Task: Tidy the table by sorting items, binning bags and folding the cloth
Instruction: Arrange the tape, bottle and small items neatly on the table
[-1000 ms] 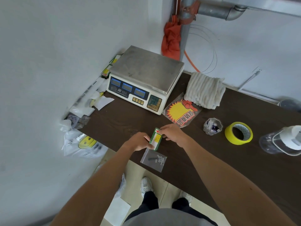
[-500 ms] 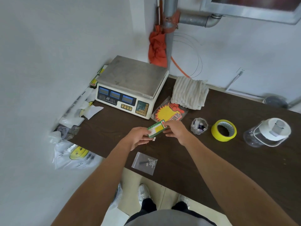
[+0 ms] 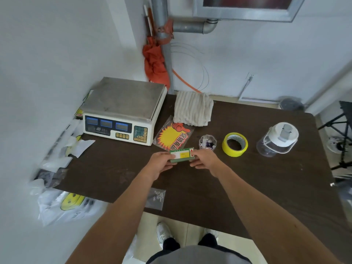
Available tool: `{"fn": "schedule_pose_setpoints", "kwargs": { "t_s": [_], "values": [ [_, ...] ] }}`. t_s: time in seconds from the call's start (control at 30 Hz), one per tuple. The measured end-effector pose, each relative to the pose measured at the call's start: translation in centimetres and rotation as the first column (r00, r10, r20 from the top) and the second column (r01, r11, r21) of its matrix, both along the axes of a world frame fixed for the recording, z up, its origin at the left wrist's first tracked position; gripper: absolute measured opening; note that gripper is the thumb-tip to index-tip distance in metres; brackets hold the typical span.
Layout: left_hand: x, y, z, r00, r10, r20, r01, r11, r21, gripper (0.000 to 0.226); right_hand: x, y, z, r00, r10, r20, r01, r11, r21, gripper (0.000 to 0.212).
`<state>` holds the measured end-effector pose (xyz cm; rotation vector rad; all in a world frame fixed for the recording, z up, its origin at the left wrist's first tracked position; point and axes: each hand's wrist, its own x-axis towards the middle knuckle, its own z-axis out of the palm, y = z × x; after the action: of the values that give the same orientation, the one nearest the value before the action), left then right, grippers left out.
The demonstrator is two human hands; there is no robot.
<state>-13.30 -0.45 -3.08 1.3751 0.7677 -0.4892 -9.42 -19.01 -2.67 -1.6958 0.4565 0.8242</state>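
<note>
A small green stack of cards [image 3: 182,154] lies flat and level over the dark table [image 3: 247,180], held between both hands. My left hand [image 3: 161,163] pinches its left end and my right hand [image 3: 204,159] pinches its right end. Behind it lies a clear packet of red and yellow starburst labels [image 3: 172,135]. A folded white cloth [image 3: 193,109] rests at the back of the table. A small clear zip bag with screws [image 3: 156,198] sits near the front edge, partly hidden by my left forearm.
A weighing scale [image 3: 122,111] stands at the back left. A small clear tub [image 3: 207,142], a yellow tape roll [image 3: 235,144] and a clear jar with a white lid [image 3: 277,139] line the right. Plastic bags [image 3: 62,204] crowd the gap at the table's left side.
Both hands turned the green card stack from nearly upright to lying level, and shifted it a little toward the starburst labels. My head moved back, widening the view.
</note>
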Motion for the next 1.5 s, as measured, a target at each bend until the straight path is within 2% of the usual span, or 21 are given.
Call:
{"fn": "schedule_pose_setpoints", "kwargs": {
  "t_s": [0.17, 0.3, 0.5, 0.63, 0.73, 0.93, 1.03, 1.2, 1.5],
  "values": [
    [0.3, -3.4, -0.8, 0.996, -0.089, -0.013, 0.090, 0.993, 0.080, 0.034, -0.7, -3.4, -1.3, 0.996, -0.089, -0.032, 0.088, 0.995, -0.041, 0.020],
    [0.1, -5.7, -1.3, 0.985, -0.167, -0.047, 0.172, 0.974, 0.148, 0.034, -1.5, -5.4, -2.6, 0.993, -0.091, -0.077, 0.082, 0.990, -0.114, 0.023],
    [-0.2, -7.5, -2.4, 0.951, -0.289, -0.112, 0.309, 0.900, 0.307, 0.036, -2.6, -7.4, -3.8, 0.995, -0.020, -0.097, -0.002, 0.974, -0.228, 0.020],
    [-0.2, -7.9, -2.6, 0.927, -0.352, -0.132, 0.375, 0.842, 0.388, 0.031, -3.0, -8.1, -4.0, 0.995, 0.081, -0.062, -0.097, 0.945, -0.313, 0.033],
    [-0.2, -7.9, -2.7, 0.914, -0.384, -0.128, 0.399, 0.800, 0.449, 0.027, -3.2, -8.2, -3.7, 0.981, 0.185, -0.052, -0.190, 0.896, -0.401, 0.034],
    [-0.4, -7.8, -2.6, 0.864, -0.483, -0.144, 0.474, 0.680, 0.559, 0.037, -3.3, -7.8, -3.8, 0.952, 0.301, -0.044, -0.285, 0.829, -0.482, 0.035],
    [-0.5, -7.6, -2.4, 0.836, -0.525, -0.162, 0.512, 0.639, 0.574, 0.043, -3.3, -7.6, -3.8, 0.954, 0.297, -0.039, -0.276, 0.819, -0.503, 0.038],
    [-0.2, -6.5, -1.8, 0.835, -0.534, -0.134, 0.509, 0.657, 0.556, 0.048, -2.9, -7.3, -3.7, 0.954, 0.292, -0.068, -0.284, 0.808, -0.517, 0.040],
    [0.0, -1.3, -2.1, 0.903, -0.407, -0.137, 0.408, 0.712, 0.571, 0.036, -2.7, -7.1, -3.8, 0.960, 0.271, -0.063, -0.261, 0.795, -0.547, 0.050]
  ]
}}
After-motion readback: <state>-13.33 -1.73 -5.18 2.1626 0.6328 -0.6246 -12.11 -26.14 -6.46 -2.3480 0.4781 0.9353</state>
